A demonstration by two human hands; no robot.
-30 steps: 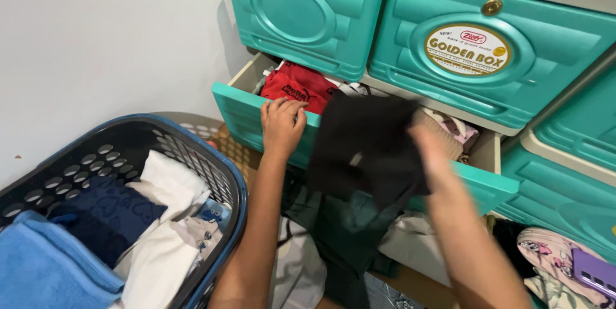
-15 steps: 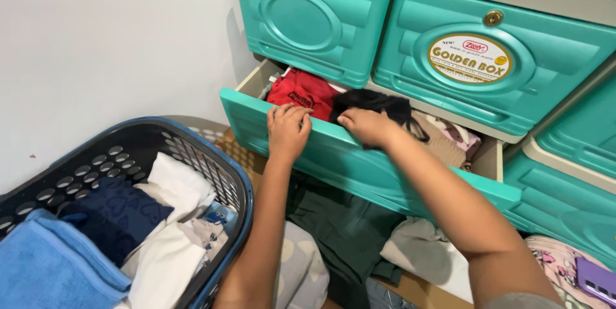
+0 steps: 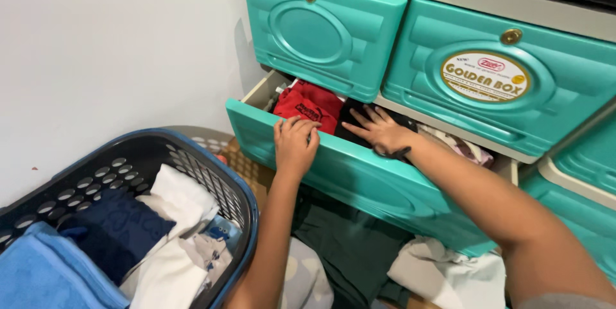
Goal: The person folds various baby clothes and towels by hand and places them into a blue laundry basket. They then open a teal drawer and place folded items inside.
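R hand [image 3: 384,132] flat, fingers spread, pressing on the black garment [image 3: 350,118] inside the open teal drawer [image 3: 359,174] — cloth right under the palm, not gripped. L hand [image 3: 295,144] curled over the drawer's front edge, red garment [image 3: 309,105] just beyond its fingertips. Blue laundry basket [image 3: 237,180] low on L-hand side, white wall behind, clothes piled on floor below.
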